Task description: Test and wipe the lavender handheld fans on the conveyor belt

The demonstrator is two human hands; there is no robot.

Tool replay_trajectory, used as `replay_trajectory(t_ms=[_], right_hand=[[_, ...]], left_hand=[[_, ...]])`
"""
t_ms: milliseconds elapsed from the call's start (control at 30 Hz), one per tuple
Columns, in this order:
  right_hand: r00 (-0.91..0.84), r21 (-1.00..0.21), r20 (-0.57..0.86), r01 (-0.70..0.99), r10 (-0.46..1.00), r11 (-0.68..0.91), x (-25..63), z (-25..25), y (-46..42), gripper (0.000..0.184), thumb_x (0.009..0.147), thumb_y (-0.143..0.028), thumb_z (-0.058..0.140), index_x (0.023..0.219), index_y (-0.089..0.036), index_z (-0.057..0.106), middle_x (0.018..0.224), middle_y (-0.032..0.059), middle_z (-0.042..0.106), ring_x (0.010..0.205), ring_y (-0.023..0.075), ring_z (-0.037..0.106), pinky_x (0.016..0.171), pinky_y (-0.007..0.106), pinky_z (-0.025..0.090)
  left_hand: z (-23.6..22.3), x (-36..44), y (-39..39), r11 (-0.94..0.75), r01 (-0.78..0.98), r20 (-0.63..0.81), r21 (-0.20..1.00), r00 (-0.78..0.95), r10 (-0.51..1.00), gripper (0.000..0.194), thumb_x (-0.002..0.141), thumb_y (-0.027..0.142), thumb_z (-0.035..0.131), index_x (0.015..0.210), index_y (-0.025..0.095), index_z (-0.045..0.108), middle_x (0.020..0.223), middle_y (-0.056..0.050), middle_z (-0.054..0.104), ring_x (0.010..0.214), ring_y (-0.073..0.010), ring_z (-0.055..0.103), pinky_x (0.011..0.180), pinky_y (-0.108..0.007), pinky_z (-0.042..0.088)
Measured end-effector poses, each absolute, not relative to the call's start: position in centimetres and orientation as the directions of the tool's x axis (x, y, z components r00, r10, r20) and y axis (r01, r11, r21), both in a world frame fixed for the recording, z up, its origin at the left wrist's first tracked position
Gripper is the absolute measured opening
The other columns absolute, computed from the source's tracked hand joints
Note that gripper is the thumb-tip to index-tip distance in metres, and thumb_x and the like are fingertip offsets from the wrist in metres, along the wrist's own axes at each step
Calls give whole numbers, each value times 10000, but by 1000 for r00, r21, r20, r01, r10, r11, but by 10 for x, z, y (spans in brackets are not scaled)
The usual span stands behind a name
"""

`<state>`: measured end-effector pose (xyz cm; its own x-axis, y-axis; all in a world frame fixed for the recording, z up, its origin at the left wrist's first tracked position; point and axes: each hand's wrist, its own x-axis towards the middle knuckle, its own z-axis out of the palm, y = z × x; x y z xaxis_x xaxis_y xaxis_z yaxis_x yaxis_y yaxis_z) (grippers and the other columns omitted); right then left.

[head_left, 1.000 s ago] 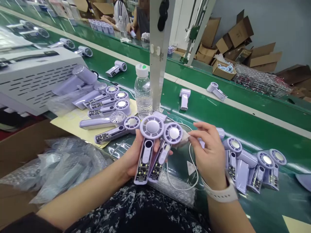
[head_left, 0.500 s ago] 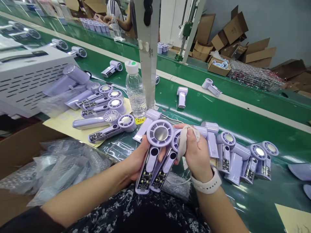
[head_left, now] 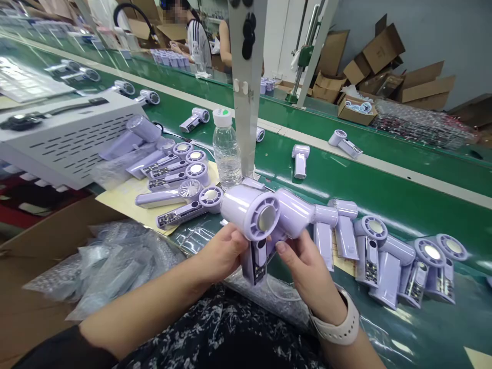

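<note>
My left hand (head_left: 225, 253) is closed round the neck of a lilac handheld fan (head_left: 243, 206). Its ringed head with a silver centre faces right, and the open handle bares a circuit board. A second lilac fan (head_left: 295, 211), turned with its smooth barrel towards me, is in my right hand (head_left: 309, 271), thumb and fingers at its lower side. The two fans touch or overlap at their heads; the second one's handle is mostly hidden. Just right of my right hand, a row of similar fans (head_left: 346, 236) lies on the green bench, some with bare circuit boards.
More fans (head_left: 196, 174) lie on yellow paper at left, beside a water bottle (head_left: 226, 154) and a metal post (head_left: 246, 102). A vented white machine (head_left: 88, 138) stands behind. A carton (head_left: 46, 277) holds bubble bags (head_left: 123, 266). Several fans ride the green belt (head_left: 326, 174); people sit beyond.
Both fans have turned from facing me to sideways, barrels now showing. My right hand has gone from holding a white cloth against the second fan to gripping that fan; the cloth is out of sight.
</note>
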<state>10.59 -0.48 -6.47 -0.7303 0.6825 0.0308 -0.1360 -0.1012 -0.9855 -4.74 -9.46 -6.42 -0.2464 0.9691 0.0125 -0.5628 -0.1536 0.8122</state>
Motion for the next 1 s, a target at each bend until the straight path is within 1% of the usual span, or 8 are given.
replay_trajectory(t_ms=[167,267,333,433,633,767,900,1000], right_hand=[[-668,-913,-143,-196,730,-357,129,-62,3,353,894,-461,753,1185,-266,713,1130,79,767,893,254,732,830,419,606],[-627,-874,-184,-249,757,-418,140,-57,3,361,841,-475,805,1118,-253,740,1063,78,774,788,224,718,686,349,605],[-598,-852,-165,-313,784,-419,144,-53,0,357,797,-448,854,1081,-258,751,1041,60,773,772,195,705,618,286,584],[-592,-812,-153,-380,791,-442,150,-48,-4,329,792,-418,867,1065,-270,759,993,43,783,727,176,711,615,273,598],[-603,-797,-147,-398,784,-455,165,-45,-8,286,847,-411,796,1095,-285,731,1075,75,781,772,249,741,727,423,640],[-548,-753,-200,-445,812,-485,160,-45,-8,209,896,-391,655,1041,-261,731,1002,63,765,880,258,723,815,429,622],[-566,-674,-223,-499,794,-545,146,-43,-4,250,892,-385,573,818,-201,725,796,34,685,670,165,635,691,300,594],[-627,-665,-167,-497,760,-557,139,-41,-3,361,912,-446,523,736,-184,699,742,35,637,586,153,564,698,343,589]], left_hand=[[-55,-42,-83,-29,-680,-114,732,-165,980,523,751,606,793,1045,176,748,988,-91,761,899,-232,716,819,-349,610],[-46,-42,-78,68,-713,-176,698,-78,981,413,827,437,791,1160,203,720,1106,-92,768,990,-246,726,898,-378,605],[-42,-43,-78,115,-720,-171,685,-5,985,433,838,367,764,1230,197,695,1175,-106,757,1048,-267,721,929,-398,599],[-37,-44,-80,180,-718,-116,672,138,984,494,845,307,701,1311,152,657,1266,-145,725,1134,-311,698,1017,-469,561],[-29,-39,-80,225,-699,-74,679,239,968,423,935,242,610,1339,121,627,1359,-192,675,1252,-351,654,1115,-522,483],[-31,-34,-70,194,-647,-100,738,180,979,417,881,252,732,1273,137,650,1259,-183,726,1145,-324,713,984,-424,576],[-37,-28,-59,145,-650,-71,746,138,988,470,743,253,879,1150,127,680,963,-99,768,868,-226,754,837,-316,606],[-40,-26,-56,135,-648,-65,750,131,989,427,737,359,886,1047,128,706,881,-68,742,772,-181,728,749,-266,608]])
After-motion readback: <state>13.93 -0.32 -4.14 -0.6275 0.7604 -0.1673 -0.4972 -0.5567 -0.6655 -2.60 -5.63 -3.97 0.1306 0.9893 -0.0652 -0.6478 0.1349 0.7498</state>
